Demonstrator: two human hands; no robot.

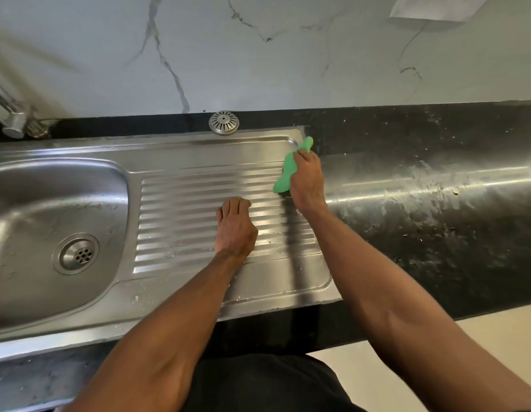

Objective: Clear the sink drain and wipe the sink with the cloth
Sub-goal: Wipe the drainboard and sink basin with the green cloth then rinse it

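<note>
White marble-veined wall backs a dark speckled tabletop (pixel 436 233) with a steel sink (pixel 26 295) set into it, the basin on your left and the ribbed drainboard (pixel 198 203) in front of you. Your right hand (pixel 307 179) is clamped on the green cloth (pixel 288 171), pressing it onto the far right corner of the drainboard, where the steel meets the tabletop; that looks like the start or end of a wiping stroke along the ribs. Your left hand (pixel 235 228) holds nothing: its fingers curl down with the tips resting on the ribs, most likely to steady you as you lean over. The two hands are near each other but not touching. The drain (pixel 76 253) in the basin appears bare, with open holes, and the domed strainer cap (pixel 224 122) sits at the back edge of the sink by the wall, probably set aside to keep it clear of the wiping. A tap (pixel 8 114) shows at far left.
</note>
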